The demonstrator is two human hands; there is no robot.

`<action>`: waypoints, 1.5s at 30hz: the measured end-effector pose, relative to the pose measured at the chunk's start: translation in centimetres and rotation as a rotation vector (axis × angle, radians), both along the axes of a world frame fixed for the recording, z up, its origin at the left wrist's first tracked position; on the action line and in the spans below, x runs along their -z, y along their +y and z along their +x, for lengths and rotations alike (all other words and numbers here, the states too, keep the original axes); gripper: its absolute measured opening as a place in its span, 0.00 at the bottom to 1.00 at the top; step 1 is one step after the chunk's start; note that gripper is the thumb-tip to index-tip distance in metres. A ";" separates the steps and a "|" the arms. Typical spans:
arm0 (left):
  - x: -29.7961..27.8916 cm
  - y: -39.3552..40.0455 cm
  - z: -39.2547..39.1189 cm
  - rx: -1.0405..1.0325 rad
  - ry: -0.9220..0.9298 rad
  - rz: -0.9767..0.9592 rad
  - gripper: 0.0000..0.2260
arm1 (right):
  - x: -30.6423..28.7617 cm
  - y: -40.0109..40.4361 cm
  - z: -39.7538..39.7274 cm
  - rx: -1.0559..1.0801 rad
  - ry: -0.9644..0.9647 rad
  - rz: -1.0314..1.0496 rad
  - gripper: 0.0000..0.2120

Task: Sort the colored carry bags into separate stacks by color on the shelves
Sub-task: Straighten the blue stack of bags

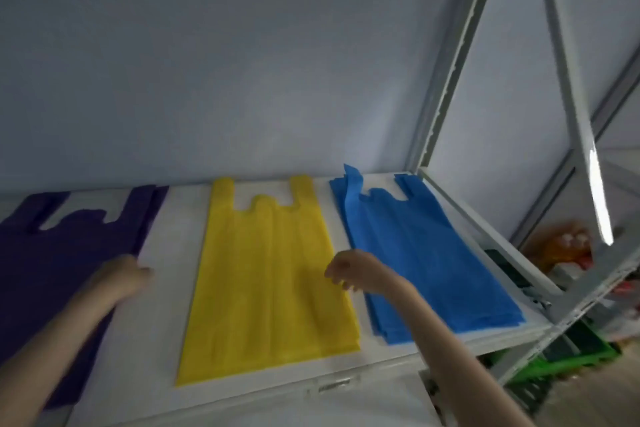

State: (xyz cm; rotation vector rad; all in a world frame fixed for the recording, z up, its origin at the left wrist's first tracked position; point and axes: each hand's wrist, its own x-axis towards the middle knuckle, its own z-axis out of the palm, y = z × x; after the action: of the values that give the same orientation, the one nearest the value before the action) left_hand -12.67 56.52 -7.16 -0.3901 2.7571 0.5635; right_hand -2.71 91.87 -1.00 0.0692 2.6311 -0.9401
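Observation:
Three flat stacks of carry bags lie side by side on the white shelf (173,253): purple bags (52,253) at the left, yellow bags (270,270) in the middle, blue bags (422,253) at the right, handles pointing to the wall. My left hand (121,276) rests at the right edge of the purple stack, its fingers blurred and hard to read. My right hand (349,270) hovers with loosely curled fingers over the gap between the yellow and blue stacks and holds nothing.
Grey metal uprights (446,80) frame the shelf's right end. Beyond them, lower shelves carry packaged goods (561,246), and a green crate (585,350) stands near the floor. A plain wall backs the shelf.

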 end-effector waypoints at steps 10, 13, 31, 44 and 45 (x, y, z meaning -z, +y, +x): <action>-4.2 31.3 2.6 0.296 0.109 0.015 0.13 | -0.4 19.0 -6.1 0.105 0.120 0.440 0.12; -3.4 36.0 1.5 0.277 0.160 -0.017 0.13 | 0.7 23.5 -7.6 0.145 0.208 0.413 0.15; -2.3 40.7 -3.1 0.007 0.199 -0.049 0.15 | 5.5 27.8 -14.8 0.454 0.124 -0.035 0.24; -3.7 40.4 -13.4 -0.119 0.168 0.213 0.25 | 4.6 28.0 -18.4 0.519 0.109 -0.141 0.21; -3.6 40.5 -13.9 -0.102 0.163 0.236 0.22 | 5.1 28.1 -18.7 0.520 0.114 -0.150 0.21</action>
State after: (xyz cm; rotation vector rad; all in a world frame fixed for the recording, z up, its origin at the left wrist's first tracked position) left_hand -26.60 97.06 -3.51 -0.4480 2.7902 0.9756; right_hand -21.40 119.93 -6.07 0.7084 2.6851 -1.3343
